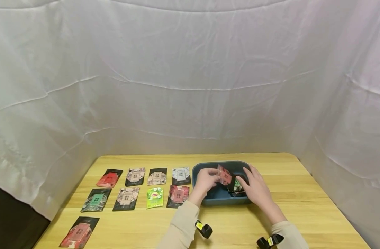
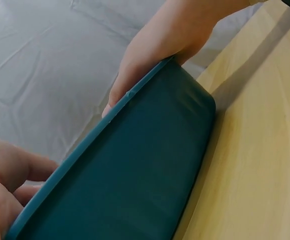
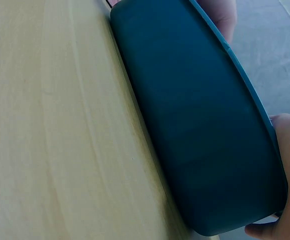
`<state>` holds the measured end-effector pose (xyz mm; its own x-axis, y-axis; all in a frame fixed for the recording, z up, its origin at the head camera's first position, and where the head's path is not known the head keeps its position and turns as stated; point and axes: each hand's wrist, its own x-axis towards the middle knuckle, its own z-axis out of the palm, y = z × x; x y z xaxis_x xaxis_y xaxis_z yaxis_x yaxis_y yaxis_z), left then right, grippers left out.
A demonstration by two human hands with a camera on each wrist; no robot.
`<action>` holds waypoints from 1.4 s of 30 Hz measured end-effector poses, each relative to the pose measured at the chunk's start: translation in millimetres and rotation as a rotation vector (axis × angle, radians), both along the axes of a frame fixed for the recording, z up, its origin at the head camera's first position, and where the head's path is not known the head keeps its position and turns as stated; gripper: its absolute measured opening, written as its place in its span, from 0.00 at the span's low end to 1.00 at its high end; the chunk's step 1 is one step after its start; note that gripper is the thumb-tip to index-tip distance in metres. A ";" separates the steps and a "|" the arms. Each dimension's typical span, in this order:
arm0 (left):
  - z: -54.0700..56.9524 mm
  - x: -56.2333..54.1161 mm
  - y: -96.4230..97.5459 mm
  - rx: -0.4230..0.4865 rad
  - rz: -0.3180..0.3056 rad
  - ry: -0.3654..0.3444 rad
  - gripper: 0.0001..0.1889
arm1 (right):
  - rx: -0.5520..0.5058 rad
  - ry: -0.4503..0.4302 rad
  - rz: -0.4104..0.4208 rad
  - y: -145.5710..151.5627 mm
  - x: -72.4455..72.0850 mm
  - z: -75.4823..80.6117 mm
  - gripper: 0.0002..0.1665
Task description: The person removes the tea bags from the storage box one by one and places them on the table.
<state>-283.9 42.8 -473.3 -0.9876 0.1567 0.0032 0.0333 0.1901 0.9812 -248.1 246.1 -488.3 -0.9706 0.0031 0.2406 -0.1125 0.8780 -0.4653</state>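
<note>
My left hand [image 1: 206, 182] pinches a red packet [image 1: 225, 175] by its left side, over the inside of a dark blue-green plastic bin [image 1: 221, 201]. At the bin's right end, my right hand [image 1: 258, 186] grips the rim, its thumb on the inner side. Below that thumb lies a dark packet with a green label [image 1: 237, 186], partly covered by the red one. From the left wrist view, the bin's outer wall [image 2: 135, 165] hides most of the left fingers. Likewise, the wall [image 3: 200, 115] blocks the bin's contents in the right wrist view.
Flat packets lie in rows left of the bin, among them a green-yellow one [image 1: 155, 197], a black and red one [image 1: 178, 196] and a white-labelled one [image 1: 181, 175]. Another red packet [image 1: 79, 232] lies nearer the front left. Grey-white curtains [image 1: 190, 86] surround the wooden table [image 1: 305, 204].
</note>
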 end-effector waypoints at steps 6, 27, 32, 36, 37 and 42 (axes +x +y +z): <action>0.9 -4.0 -4.2 0.075 0.124 0.069 0.12 | 0.001 -0.001 0.005 0.6 0.8 -0.6 0.43; 29.6 -5.4 -71.9 0.278 0.105 -0.040 0.18 | 0.002 0.006 0.006 1.1 -0.1 0.3 0.42; 33.8 -0.4 -98.5 0.220 0.142 -0.022 0.17 | 0.000 0.004 0.004 -0.3 -0.3 1.1 0.41; 36.7 7.4 -122.4 0.171 0.178 -0.006 0.18 | 0.000 0.003 0.002 -0.9 -0.5 1.2 0.41; 36.5 9.3 -128.7 0.155 0.183 -0.004 0.18 | 0.000 0.003 0.002 -0.9 -0.4 1.2 0.41; 35.5 17.3 -159.7 0.117 0.188 0.012 0.19 | -0.001 -0.003 0.002 0.0 -0.4 0.3 0.42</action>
